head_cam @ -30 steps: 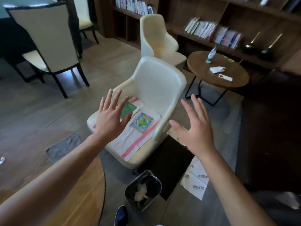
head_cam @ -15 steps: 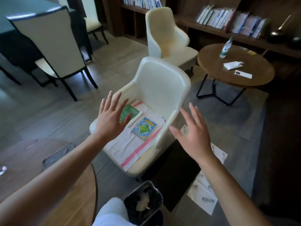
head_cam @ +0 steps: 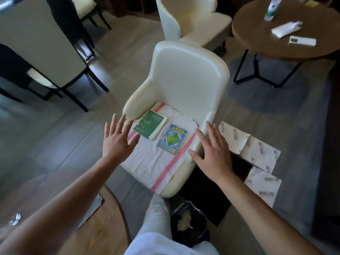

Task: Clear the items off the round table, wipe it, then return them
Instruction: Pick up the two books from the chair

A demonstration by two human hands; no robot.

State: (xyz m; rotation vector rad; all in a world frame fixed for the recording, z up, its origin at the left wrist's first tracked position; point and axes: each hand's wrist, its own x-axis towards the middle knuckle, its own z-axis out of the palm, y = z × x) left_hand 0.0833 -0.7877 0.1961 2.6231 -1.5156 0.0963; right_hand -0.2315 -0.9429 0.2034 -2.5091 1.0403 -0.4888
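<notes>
I am holding my left hand (head_cam: 117, 142) out with the fingers straight and spread, and it is gripping nothing. It is hovering over the left edge of the white cloth with pink stripes (head_cam: 156, 161). My right hand (head_cam: 213, 153) is also flat and spread, holding nothing, and it is hanging over the right armrest of the cream armchair (head_cam: 185, 83). The two hands are well apart, with the seat between them. I cannot tell if the right palm is touching the armrest.

The cloth is lying over the seat of the armchair. On it two books are resting side by side: a green book (head_cam: 150, 126) near my left hand, and a blue book (head_cam: 173, 138) just beside it, nearer to my right hand.

The round table (head_cam: 103, 230) is showing at the lower left, under my left forearm, and something small and shiny (head_cam: 15, 218) is lying on it. A black waste bin (head_cam: 189, 223) with crumpled paper inside is standing on the floor below the armchair. To the right, white printed sheets (head_cam: 257, 155) are lying on the floor. A second round table (head_cam: 257, 45) is standing farther back on the right, with a bottle (head_cam: 271, 10) on it.
</notes>
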